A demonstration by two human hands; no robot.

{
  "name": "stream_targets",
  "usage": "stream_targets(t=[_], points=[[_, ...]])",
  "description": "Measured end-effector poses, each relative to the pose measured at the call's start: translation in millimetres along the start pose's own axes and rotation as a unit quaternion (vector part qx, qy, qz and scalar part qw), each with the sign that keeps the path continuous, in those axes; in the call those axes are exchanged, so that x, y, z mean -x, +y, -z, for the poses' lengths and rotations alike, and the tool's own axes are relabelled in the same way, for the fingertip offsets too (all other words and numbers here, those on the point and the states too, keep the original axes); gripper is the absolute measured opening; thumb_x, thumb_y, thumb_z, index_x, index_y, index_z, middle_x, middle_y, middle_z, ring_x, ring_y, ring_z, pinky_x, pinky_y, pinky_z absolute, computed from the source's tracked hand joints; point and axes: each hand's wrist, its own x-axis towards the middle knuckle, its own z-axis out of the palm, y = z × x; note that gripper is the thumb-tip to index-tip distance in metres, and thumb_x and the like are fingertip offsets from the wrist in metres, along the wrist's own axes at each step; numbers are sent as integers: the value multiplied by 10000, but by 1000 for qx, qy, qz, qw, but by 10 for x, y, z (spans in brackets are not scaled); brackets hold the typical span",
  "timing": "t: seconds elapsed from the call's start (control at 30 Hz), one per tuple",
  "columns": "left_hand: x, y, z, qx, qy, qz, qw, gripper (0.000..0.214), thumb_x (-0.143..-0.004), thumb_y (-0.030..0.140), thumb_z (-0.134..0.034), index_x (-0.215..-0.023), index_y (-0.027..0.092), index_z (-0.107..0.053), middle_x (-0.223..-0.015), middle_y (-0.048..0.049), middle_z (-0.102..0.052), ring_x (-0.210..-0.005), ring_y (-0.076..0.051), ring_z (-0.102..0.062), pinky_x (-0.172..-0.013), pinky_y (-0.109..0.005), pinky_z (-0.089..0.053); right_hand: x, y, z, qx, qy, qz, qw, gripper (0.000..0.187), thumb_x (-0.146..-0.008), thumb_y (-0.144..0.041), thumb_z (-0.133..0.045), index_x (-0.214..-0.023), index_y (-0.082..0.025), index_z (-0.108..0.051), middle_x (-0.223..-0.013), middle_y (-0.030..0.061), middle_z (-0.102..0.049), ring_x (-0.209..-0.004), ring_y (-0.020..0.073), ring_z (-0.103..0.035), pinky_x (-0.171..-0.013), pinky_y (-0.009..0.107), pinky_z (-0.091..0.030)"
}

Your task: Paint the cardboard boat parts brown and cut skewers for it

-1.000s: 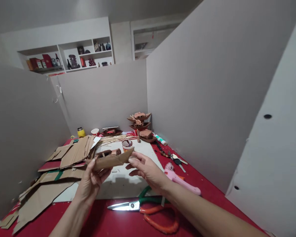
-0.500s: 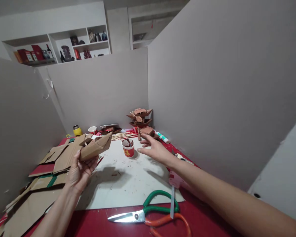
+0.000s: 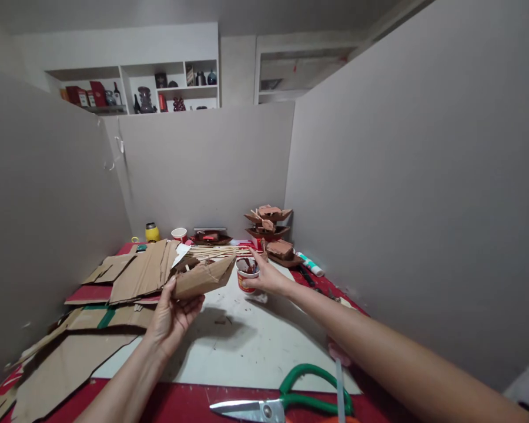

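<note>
My left hand [image 3: 174, 317] holds a small cardboard boat [image 3: 205, 277] from below, thumb on its near side and fingers under the hull. The boat is plain brown, with a pointed end toward the right. My right hand [image 3: 267, 276] is at a red and white paper cup [image 3: 245, 284], its thumb across the front and its fingers by the far rim. Dark reddish-brown stuff and the ends of something stick up inside the cup. The cup stands on a white board [image 3: 229, 352] strewn with dark scraps.
Scissors [image 3: 268, 406] with green and orange handles lie at the front. Cardboard pieces [image 3: 77, 364] pile up on the left. Behind the cup are thin wooden sticks [image 3: 216, 252], stacked brown boats [image 3: 268, 232] and a white-green tube [image 3: 311, 264]. Grey partitions [image 3: 203, 164] enclose the table.
My right hand has gone from beside the brown boat at the back to the paper cup. The left hand still holds the cardboard boat, now closer to the cup. The view has shifted.
</note>
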Motion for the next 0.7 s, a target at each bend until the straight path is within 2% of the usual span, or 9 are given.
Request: stream_targets(t=[0.17, 0.27, 0.4, 0.5, 0.57, 0.7], points=[[2, -21, 4, 5, 4, 9, 1000, 454, -887, 323, -688, -1281, 132, -568, -838, -122, -752, -698, -240, -764, -635, -325, -642, -18, 63, -36, -4, -3, -6, 1000, 358, -976, -325, -656, -1303, -190, -607, -1328, 102, -630, -1113, 257, -663, -925, 479, -569], [12, 20, -12, 15, 9, 0, 1000, 392, -918, 291, -643, -1273, 143, -568, -838, -110, -751, -674, -221, -761, -625, -306, -642, 28, 82, 66, -4, -2, -8, 1000, 351, -976, -322, -656, -1299, -191, -610, -1325, 100, -632, -1111, 256, -664, -927, 477, -568], [34, 112, -34, 34, 11, -12, 999, 326, -957, 305, -580, -1212, 100, -588, -838, -146, -752, -715, -237, -770, -625, -307, -648, 175, 106, 252, 2, -1, -3, 1000, 365, -971, -322, -662, -1308, -192, -608, -1360, 104, -616, -1159, 273, -644, -965, 505, -546], [62, 200, -57, 55, 13, -37, 998, 283, -967, 314, -564, -1177, 128, -602, -841, -116, -756, -712, -210, -766, -640, -295, -652, 309, 116, 349, 6, 1, -1, 1000, 375, -963, -322, -673, -1308, -186, -613, -1385, 107, -606, -1211, 291, -621, -1019, 544, -503], [78, 255, -70, 69, 15, -53, 996, 264, -971, 330, -555, -1162, 155, -609, -855, -93, -759, -717, -189, -763, -652, -280, -653, 386, 106, 385, 4, 0, 2, 1000, 468, -901, -308, -743, -1332, -190, -605, -1372, 110, -627, -1229, 301, -619, -1063, 565, -461], [86, 317, -69, 83, 19, -60, 995, 293, -971, 371, -548, -1159, 155, -610, -859, -88, -755, -740, -188, -761, -665, -284, -658, 473, 40, 423, -7, 5, 2, 1000, 930, -636, -221, -885, -1481, -259, -500, -1278, 62, -711, -1251, 316, -624, -1126, 491, -408]])
